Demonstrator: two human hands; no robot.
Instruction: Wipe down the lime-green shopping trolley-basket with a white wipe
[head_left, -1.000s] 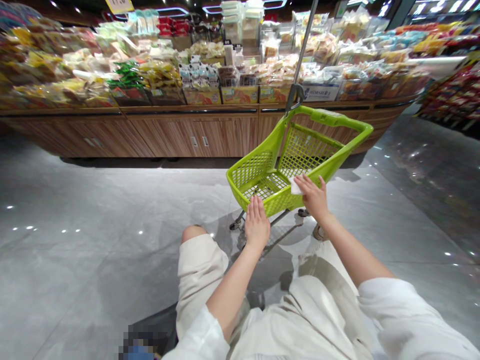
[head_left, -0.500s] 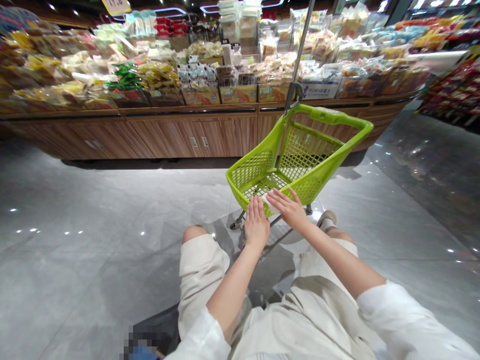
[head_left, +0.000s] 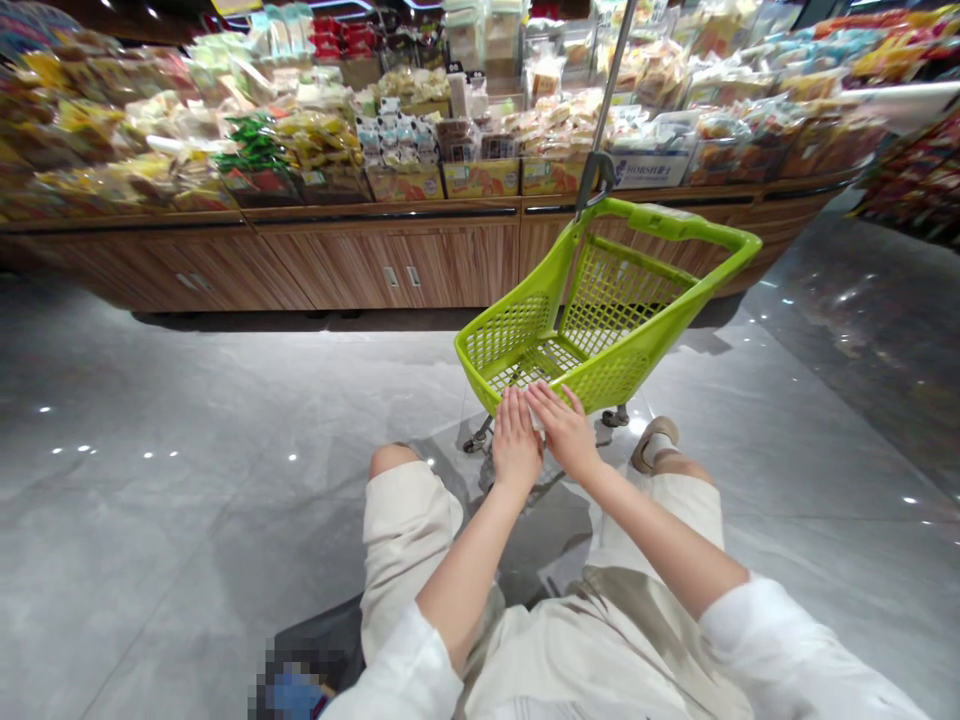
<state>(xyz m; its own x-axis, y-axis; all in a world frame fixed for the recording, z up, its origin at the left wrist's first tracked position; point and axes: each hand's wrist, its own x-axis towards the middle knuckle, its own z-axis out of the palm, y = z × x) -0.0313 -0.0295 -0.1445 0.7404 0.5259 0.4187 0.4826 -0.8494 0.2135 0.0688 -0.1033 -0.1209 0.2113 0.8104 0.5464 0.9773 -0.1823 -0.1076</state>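
Observation:
A lime-green shopping cart with a perforated plastic basket stands in front of me. My left hand lies with straight fingers over the basket's near edge, palm down. Just beside it, my right hand rests with its fingers stretched along the same edge, the fingertips of both hands almost meeting. Whatever is under the palms is hidden; no object shows between the fingers. Inside the basket I see only the lattice floor and walls.
A long wood-panelled display counter runs behind the cart, stacked with packaged foods. A metal pole with a dark hook rises behind the basket. My knees flank the cart's near end on the grey tiled floor. A dark bag-like item sits lower left.
My right hand has slid left and closer to my left hand. The small white piece seen between them at the rim is out of sight now. The view has shifted slightly.

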